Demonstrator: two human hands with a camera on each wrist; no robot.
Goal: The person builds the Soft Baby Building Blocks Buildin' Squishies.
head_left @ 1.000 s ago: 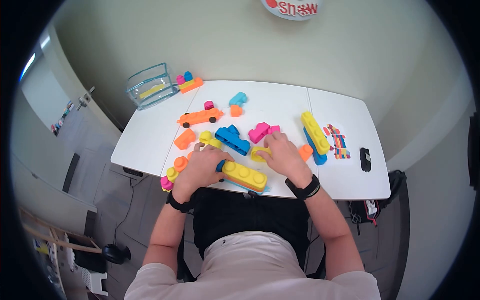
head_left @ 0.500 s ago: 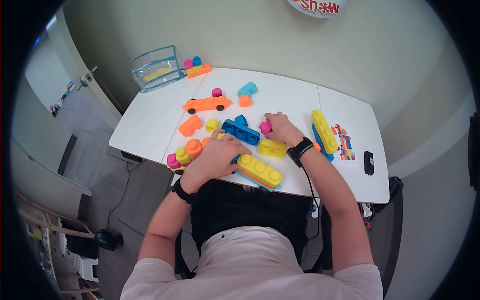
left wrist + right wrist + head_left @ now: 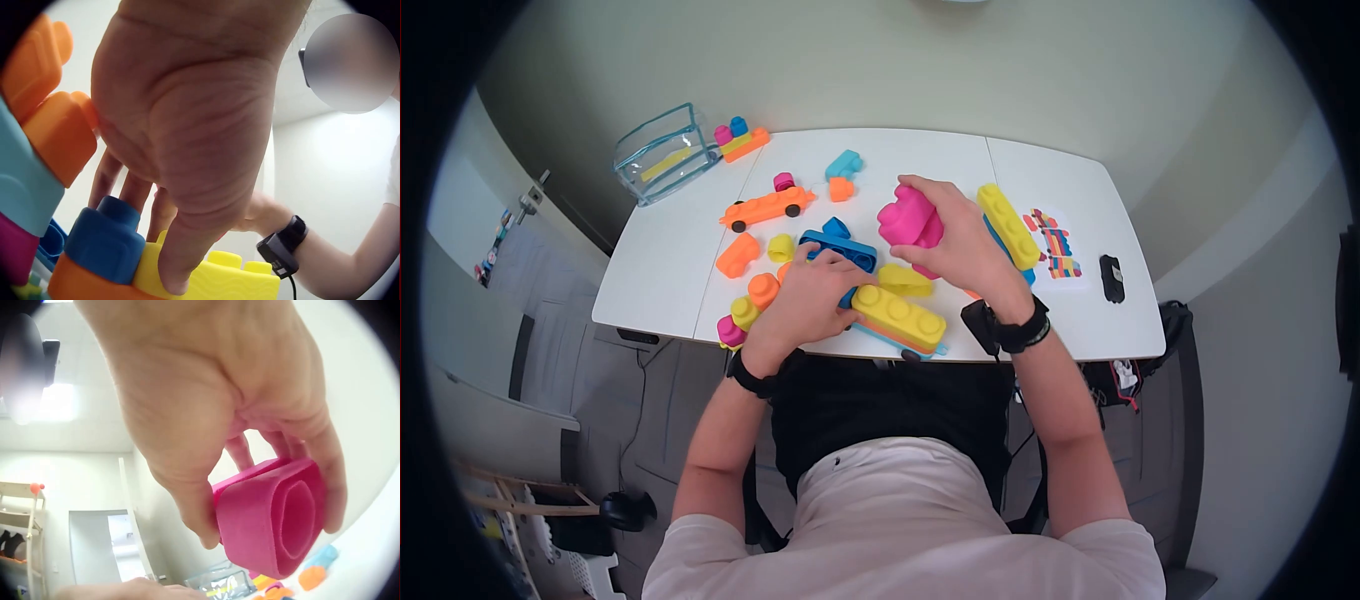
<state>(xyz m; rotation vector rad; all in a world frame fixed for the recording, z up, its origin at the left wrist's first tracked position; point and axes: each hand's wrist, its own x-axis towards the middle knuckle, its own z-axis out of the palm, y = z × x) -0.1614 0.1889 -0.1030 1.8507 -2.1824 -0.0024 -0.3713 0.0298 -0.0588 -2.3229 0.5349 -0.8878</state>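
My right hand (image 3: 970,240) holds a pink toy building block (image 3: 908,215) up above the table, thumb on one side and fingers on the other. In the right wrist view the block's hollow end (image 3: 299,519) shows. My left hand (image 3: 812,295) grips a long yellow block (image 3: 900,314) near its left end, the thumb pressed to its near side. That block sits on a built toy vehicle with an orange layer and a light-blue base; a small blue block (image 3: 103,234) stands beside it. A yellow block (image 3: 905,281) and a long blue block (image 3: 840,250) lie just beyond.
Left of my left hand, orange (image 3: 763,290), yellow and pink blocks form another stretch of the build. An orange car base (image 3: 765,208) lies farther back. A clear bag (image 3: 662,160) stands back left. At right are a yellow-and-blue stack (image 3: 1007,225), a picture sheet (image 3: 1057,245) and a black device (image 3: 1111,279).
My right hand went from the yellow block to a pink block farther back, grasped it and lifted it off the table. My left hand stays on the built vehicle.
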